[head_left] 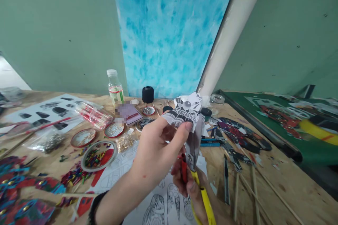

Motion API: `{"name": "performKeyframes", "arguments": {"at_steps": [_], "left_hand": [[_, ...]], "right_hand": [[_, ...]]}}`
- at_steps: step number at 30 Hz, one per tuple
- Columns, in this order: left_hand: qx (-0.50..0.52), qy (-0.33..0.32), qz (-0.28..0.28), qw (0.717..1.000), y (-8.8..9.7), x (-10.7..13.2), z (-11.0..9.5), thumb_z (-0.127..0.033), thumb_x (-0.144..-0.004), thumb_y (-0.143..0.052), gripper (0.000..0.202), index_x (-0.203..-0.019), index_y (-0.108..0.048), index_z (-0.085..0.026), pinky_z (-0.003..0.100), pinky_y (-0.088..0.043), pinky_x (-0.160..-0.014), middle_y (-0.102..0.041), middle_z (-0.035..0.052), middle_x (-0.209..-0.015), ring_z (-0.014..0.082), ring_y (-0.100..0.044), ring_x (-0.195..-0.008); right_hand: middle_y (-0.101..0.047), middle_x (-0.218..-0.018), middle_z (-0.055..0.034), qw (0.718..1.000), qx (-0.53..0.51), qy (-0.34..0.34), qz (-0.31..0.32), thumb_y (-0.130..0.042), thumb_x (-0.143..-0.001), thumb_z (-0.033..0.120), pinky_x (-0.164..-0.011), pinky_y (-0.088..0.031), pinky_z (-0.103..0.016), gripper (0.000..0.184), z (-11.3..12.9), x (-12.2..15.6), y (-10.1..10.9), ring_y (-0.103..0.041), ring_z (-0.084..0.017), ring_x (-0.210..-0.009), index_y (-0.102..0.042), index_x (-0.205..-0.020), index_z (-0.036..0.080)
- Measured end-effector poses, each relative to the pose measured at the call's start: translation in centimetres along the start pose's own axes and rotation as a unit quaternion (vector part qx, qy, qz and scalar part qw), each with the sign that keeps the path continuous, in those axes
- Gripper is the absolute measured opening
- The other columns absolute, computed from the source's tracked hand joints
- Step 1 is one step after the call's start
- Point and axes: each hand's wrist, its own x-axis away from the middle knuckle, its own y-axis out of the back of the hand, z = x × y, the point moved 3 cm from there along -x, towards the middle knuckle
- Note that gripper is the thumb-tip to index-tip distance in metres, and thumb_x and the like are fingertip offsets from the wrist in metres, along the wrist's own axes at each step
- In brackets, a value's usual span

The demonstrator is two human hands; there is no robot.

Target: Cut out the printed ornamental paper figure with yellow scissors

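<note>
two hands (155, 147) grip printed paper (186, 112) (scissors (196, 182) below), above crowded table (290, 186).

Left hand (155, 147): raised above and just ahead of the right, palm turned away, thumb and forefinger pinched together at the top.
Left wrist: bent slightly, a dark band worn around it.
Left forearm: extended up from the lower left.
Right hand (191, 186): held lower, fingers curled closed in a grip, mostly hidden behind the left.
</note>
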Motion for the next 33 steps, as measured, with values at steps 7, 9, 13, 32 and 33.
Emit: {"name": "performKeyframes", "arguments": {"at_steps": [7,9,13,32,33], "left_hand": [[0.003,-0.007,0.003,1.0,-0.2,0.0,-0.3,-0.024,-0.095,-0.061,0.025,-0.072,-0.054,-0.02,0.014,-0.041,-0.041,-0.058,-0.0062,-0.052,0.0062,-0.057,-0.044],[0.002,-0.01,0.002,1.0,-0.2,0.0,-0.3,-0.024,-0.095,-0.061,0.026,-0.071,-0.054,-0.02,0.014,-0.041,-0.041,-0.058,-0.0062,-0.052,0.0062,-0.057,-0.044],[-0.014,-0.015,0.004,1.0,-0.1,0.1,-0.2,-0.026,-0.096,-0.061,0.027,-0.071,-0.054,-0.02,0.015,-0.042,-0.042,-0.059,-0.0055,-0.052,0.007,-0.058,-0.044],[0.007,0.027,0.034,0.999,-0.1,0.2,0.2,-0.032,-0.099,-0.06,0.029,-0.073,-0.053,-0.021,0.014,-0.045,-0.041,-0.06,-0.0047,-0.051,0.008,-0.061,-0.043],[0.007,0.029,0.035,0.999,-0.1,0.2,0.2,-0.032,-0.099,-0.06,0.029,-0.073,-0.054,-0.021,0.014,-0.045,-0.041,-0.06,-0.0047,-0.051,0.008,-0.06,-0.043]], "right_hand": [[-0.048,-0.052,0.0003,0.999,-0.022,-0.035,-0.008,-0.051,-0.088,0.081,-0.037,-0.037,-0.022,0.065,-1.2,-2.0,-0.4,-0.048,-0.015,-0.046,-0.062,-0.065,0.021],[-0.048,-0.052,0.0001,0.999,-0.026,-0.036,-0.007,-0.048,-0.089,0.082,-0.037,-0.038,-0.023,0.067,-1.3,-2.4,-0.6,-0.046,-0.014,-0.044,-0.061,-0.063,0.021],[-0.06,-0.07,-0.0039,0.999,-0.027,-0.019,-0.002,-0.072,-0.073,0.083,-0.046,-0.046,-0.027,0.062,-0.4,-1.2,-0.2,-0.054,-0.016,-0.055,-0.067,-0.078,0.022],[-0.059,-0.076,-0.0035,1.0,-0.027,-0.004,-0.011,-0.072,-0.067,0.086,-0.05,-0.046,-0.029,0.066,0.9,0.5,-0.6,-0.053,-0.017,-0.058,-0.065,-0.089,0.024],[-0.058,-0.072,-0.0026,1.0,-0.026,-0.006,-0.012,-0.073,-0.067,0.085,-0.048,-0.045,-0.028,0.065,0.6,0.2,-0.5,-0.052,-0.017,-0.056,-0.065,-0.086,0.024]]}}
